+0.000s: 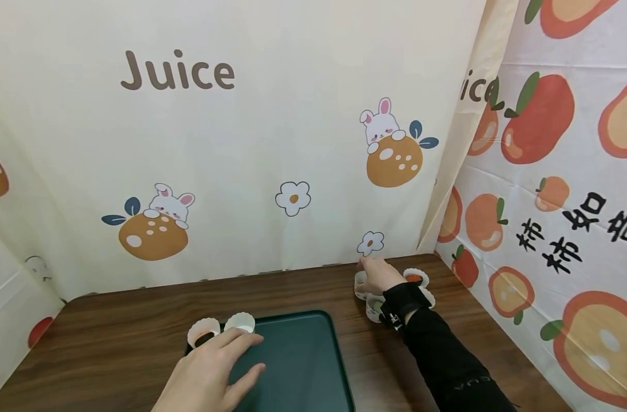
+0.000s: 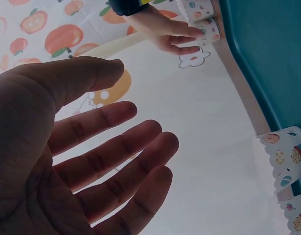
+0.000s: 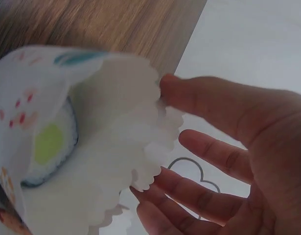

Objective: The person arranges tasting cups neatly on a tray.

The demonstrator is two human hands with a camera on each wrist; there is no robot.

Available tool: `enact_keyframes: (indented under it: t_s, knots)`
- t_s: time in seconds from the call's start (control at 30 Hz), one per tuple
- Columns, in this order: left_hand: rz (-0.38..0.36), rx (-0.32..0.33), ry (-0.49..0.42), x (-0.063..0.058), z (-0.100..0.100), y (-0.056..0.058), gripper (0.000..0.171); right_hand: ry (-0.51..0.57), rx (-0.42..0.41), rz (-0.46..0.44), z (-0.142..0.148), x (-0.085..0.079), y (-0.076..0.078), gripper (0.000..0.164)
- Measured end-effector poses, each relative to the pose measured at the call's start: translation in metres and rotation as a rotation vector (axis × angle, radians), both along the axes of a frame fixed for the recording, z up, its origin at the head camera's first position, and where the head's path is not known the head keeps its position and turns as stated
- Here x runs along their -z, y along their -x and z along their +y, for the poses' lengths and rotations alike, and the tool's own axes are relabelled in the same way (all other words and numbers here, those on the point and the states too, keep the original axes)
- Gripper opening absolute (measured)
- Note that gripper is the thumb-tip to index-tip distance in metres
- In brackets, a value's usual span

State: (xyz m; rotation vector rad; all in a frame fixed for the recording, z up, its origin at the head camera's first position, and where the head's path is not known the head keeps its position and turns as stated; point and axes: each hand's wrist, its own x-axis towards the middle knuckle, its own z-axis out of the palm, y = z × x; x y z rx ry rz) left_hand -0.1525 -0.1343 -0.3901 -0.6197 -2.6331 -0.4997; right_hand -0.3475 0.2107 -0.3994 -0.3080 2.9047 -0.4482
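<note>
My right hand [image 1: 381, 276] reaches over a cluster of scalloped paper cups at the back right of the table. In the right wrist view, its thumb and fingers are spread at the rim of a paper cup [image 3: 121, 112]; whether they grip it is unclear. A sushi roll [image 3: 48, 143] with a green centre lies in that view's near cup. Another cup [image 1: 416, 277] in the cluster holds something orange. My left hand [image 1: 215, 369] hovers with relaxed fingers above the dark green tray [image 1: 298, 355], holding nothing. Two paper cups [image 1: 239, 322] stand by its fingers at the tray's back left corner.
The wooden table [image 1: 128, 320] ends at a cream curtain [image 1: 231, 143] printed with rabbits and oranges. A fruit-patterned cloth [image 1: 540, 229] hangs along the right side, close to the cup cluster.
</note>
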Motion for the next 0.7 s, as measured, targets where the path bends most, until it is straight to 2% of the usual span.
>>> enact_keyframes:
  t_s: [0.3,0.7]
  knots:
    - [0.06,0.022,0.006,0.0025,-0.0006,0.0008,0.037,0.036,-0.003,-0.059,-0.0015,0.0035,0.0032,0.06]
    - [0.03,0.008,0.0,0.0007,-0.0004,0.0004,0.035,0.038,-0.012,-0.032,-0.0053,0.0034,0.0002,0.053]
